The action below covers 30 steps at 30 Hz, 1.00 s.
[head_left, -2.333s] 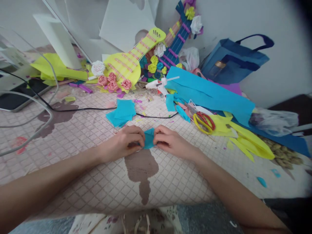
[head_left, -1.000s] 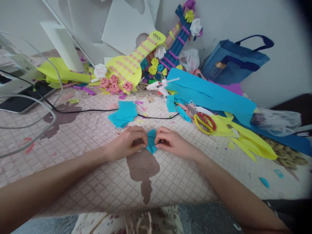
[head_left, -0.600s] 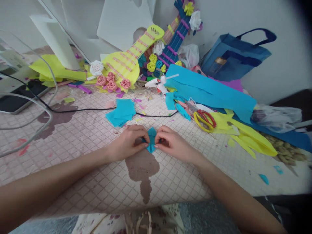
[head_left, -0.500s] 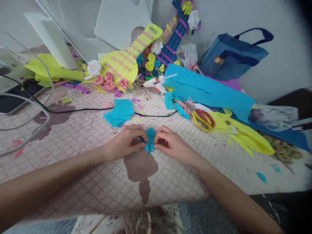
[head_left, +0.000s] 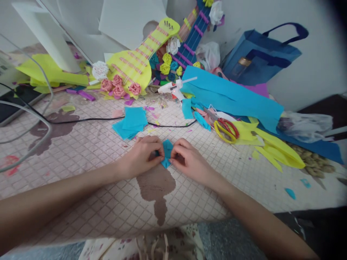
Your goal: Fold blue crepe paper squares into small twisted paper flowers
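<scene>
Between my hands is a small folded piece of blue paper point(head_left: 168, 148), just above the table's quilted cover. My left hand point(head_left: 149, 153) pinches its left side, thumb and forefinger closed together. On the other side my right hand point(head_left: 187, 157) pinches the right edge the same way. Parts of the paper are hidden behind my fingertips. A stack of cut blue squares point(head_left: 132, 122) lies beyond my left hand.
Behind stand a yellow paper guitar point(head_left: 130, 66) with rolled flowers and a dark blue paper guitar point(head_left: 191, 45). A white glue gun point(head_left: 173, 90), scissors point(head_left: 225, 130), blue sheets point(head_left: 230, 95) and yellow scraps point(head_left: 282, 150) lie right. A black cable point(head_left: 92, 118) crosses the table.
My fingertips have drawn slightly closer together over the lower part of the blue paper, covering more of it. The camera view has shifted a little.
</scene>
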Available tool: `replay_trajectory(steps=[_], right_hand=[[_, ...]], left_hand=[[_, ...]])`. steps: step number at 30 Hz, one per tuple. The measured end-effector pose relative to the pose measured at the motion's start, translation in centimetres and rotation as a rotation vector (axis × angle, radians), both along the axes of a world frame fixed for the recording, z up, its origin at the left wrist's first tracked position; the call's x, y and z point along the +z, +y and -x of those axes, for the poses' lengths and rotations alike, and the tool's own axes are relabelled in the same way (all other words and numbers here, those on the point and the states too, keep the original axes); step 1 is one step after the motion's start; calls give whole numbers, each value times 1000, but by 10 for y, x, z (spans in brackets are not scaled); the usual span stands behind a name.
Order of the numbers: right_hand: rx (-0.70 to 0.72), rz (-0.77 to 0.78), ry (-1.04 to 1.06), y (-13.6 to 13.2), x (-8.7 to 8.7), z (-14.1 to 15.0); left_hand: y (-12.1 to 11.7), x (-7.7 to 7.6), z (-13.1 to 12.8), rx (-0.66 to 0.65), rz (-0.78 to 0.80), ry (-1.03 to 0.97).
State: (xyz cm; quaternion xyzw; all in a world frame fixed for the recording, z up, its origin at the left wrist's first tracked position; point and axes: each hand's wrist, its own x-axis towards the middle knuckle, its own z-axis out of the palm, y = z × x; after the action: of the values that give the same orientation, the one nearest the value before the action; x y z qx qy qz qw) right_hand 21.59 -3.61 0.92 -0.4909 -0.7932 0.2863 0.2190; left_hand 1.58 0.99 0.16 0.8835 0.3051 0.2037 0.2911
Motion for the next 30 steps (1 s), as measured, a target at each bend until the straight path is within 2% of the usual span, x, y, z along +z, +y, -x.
replay_trajectory(steps=[30], right_hand=[[-35, -32, -68, -2, 2, 5]], left_hand=[[0, 4, -4, 25, 1, 20]])
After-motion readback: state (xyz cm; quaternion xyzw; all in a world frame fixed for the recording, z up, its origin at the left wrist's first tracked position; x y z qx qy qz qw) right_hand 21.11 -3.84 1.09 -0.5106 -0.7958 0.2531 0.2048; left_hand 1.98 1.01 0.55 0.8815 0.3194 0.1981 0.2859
